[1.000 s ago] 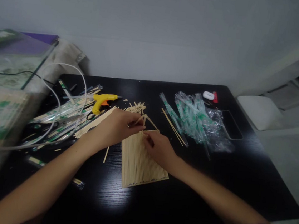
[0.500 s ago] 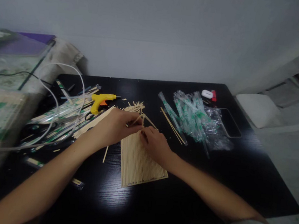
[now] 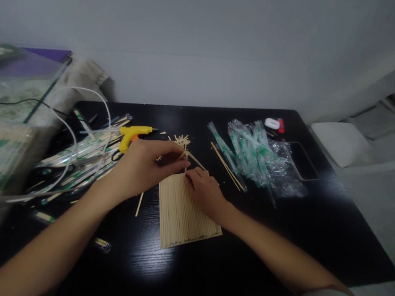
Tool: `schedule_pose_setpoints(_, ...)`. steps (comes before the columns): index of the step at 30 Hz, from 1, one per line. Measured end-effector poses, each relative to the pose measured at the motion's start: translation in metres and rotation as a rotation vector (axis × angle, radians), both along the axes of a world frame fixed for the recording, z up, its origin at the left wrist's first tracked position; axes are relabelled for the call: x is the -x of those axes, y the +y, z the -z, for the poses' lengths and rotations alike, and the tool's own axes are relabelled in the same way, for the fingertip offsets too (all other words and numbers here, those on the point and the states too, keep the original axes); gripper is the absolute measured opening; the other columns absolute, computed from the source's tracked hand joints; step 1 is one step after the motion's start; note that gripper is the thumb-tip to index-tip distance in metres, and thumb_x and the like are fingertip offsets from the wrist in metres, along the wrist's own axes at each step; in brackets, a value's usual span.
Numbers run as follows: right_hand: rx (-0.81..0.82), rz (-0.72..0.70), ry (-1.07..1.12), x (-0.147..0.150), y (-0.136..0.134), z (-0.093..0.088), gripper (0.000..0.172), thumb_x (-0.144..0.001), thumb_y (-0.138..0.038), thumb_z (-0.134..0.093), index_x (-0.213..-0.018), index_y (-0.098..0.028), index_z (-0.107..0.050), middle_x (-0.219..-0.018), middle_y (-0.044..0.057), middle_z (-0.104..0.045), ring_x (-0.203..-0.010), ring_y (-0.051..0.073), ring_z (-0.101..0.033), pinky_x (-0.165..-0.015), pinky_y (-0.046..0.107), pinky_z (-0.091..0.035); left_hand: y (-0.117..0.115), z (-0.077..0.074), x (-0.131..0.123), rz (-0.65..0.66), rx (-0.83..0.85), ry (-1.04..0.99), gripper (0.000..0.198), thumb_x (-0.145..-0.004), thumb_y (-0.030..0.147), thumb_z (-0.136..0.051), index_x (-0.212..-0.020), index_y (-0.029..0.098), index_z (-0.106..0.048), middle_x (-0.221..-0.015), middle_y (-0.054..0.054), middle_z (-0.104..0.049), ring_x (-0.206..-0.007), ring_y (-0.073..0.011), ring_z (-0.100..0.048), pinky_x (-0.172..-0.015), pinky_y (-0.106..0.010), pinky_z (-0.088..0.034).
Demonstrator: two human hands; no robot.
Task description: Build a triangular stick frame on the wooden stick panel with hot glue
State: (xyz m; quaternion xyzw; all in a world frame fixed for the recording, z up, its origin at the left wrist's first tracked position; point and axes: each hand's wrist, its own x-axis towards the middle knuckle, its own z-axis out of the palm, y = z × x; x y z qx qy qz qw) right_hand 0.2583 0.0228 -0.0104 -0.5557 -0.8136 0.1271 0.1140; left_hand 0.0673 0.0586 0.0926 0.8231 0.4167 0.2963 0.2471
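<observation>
A flat panel of chopsticks (image 3: 187, 218) laid side by side rests on the black table. At its far edge rises a small frame of chopsticks (image 3: 196, 159), with an upright piece and slanting pieces that meet at the top. My left hand (image 3: 149, 161) is closed in a pinch on the frame near its peak, thumb and forefinger against the upright. Lower down, my right hand (image 3: 207, 189) lies over the panel's far right part, its fingertips closed at the foot of the upright. My fingers partly cover the joints there.
A yellow glue gun (image 3: 132, 136) lies left, among wrapped chopsticks (image 3: 89, 154) and a white cable (image 3: 108, 104). Cut stick pieces (image 3: 182, 140) are heaped behind the frame. Rightward are loose sticks (image 3: 227, 165), empty wrappers (image 3: 250, 149), a phone (image 3: 303, 161) and a white case (image 3: 272, 123).
My left hand has shifted slightly, its fingers now pinching higher near the frame's peak and showing the upright more. The right hand has stayed almost in place.
</observation>
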Motion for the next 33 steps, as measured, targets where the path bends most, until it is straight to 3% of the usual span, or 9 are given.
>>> schedule_pose_setpoints(6, 0.017, -0.004, 0.005, 0.000, 0.000, 0.001, 0.023, -0.107, -0.024, -0.049, -0.104, -0.015, -0.071, -0.100, 0.011, -0.073, -0.086, 0.022, -0.071, -0.068, 0.031, -0.049, -0.002, 0.007, -0.005, -0.081, -0.047, -0.059, 0.016, -0.093, 0.036, -0.073, -0.091, 0.021, -0.077, -0.083, 0.001, -0.077, -0.069, -0.0116, -0.066, -0.063, -0.023, -0.048)
schedule_pose_setpoints(22, 0.082, -0.004, 0.073, -0.002, 0.002, -0.006, 0.022, -0.105, -0.021, -0.051, -0.103, -0.013, -0.072, -0.102, 0.011, -0.074, -0.090, 0.021, -0.070, -0.075, 0.031, -0.050, -0.002, 0.011, -0.006, -0.094, -0.065, -0.131, 0.011, -0.089, 0.032, -0.078, -0.086, 0.022, -0.081, -0.077, 0.002, -0.077, -0.059, -0.0088, -0.061, -0.056, -0.020, -0.046)
schedule_pose_setpoints(25, 0.186, -0.020, 0.120, -0.015, 0.004, -0.031, 0.017, -0.100, -0.023, -0.063, -0.092, -0.014, -0.074, -0.090, 0.009, -0.075, -0.084, 0.020, -0.070, -0.074, 0.031, -0.049, -0.002, 0.010, -0.006, -0.095, -0.062, -0.129, 0.011, -0.090, 0.032, -0.078, -0.086, 0.022, -0.081, -0.078, 0.001, -0.078, -0.060, -0.0089, -0.062, -0.056, -0.020, -0.046)
schedule_pose_setpoints(29, 0.455, -0.180, 0.332, -0.043, 0.012, -0.088, 0.022, -0.092, -0.035, -0.075, -0.076, -0.019, -0.075, -0.068, 0.001, -0.072, -0.063, 0.014, -0.065, -0.061, 0.027, -0.045, -0.002, 0.009, -0.006, -0.098, -0.036, -0.118, 0.011, -0.089, 0.033, -0.078, -0.088, 0.022, -0.081, -0.080, 0.001, -0.079, -0.063, -0.0099, -0.065, -0.057, -0.020, -0.047)
schedule_pose_setpoints(31, 0.375, -0.150, 0.517, -0.052, 0.019, -0.110, 0.021, -0.089, -0.038, -0.078, -0.079, -0.019, -0.075, -0.068, -0.001, -0.071, -0.060, 0.012, -0.062, -0.057, 0.025, -0.045, -0.002, 0.008, -0.006, -0.094, -0.025, -0.114, 0.012, -0.090, 0.033, -0.077, -0.088, 0.022, -0.081, -0.081, 0.000, -0.080, -0.064, -0.0105, -0.066, -0.057, -0.021, -0.047)
schedule_pose_setpoints(33, 0.225, -0.108, 0.655, -0.055, 0.026, -0.120, 0.021, -0.086, -0.038, -0.081, -0.092, -0.019, -0.075, -0.080, 0.001, -0.075, -0.069, 0.014, -0.066, -0.061, 0.026, -0.050, -0.003, 0.007, -0.006, -0.094, -0.026, -0.117, 0.013, -0.090, 0.033, -0.076, -0.087, 0.022, -0.081, -0.080, 0.000, -0.079, -0.064, -0.0107, -0.067, -0.056, -0.021, -0.047)
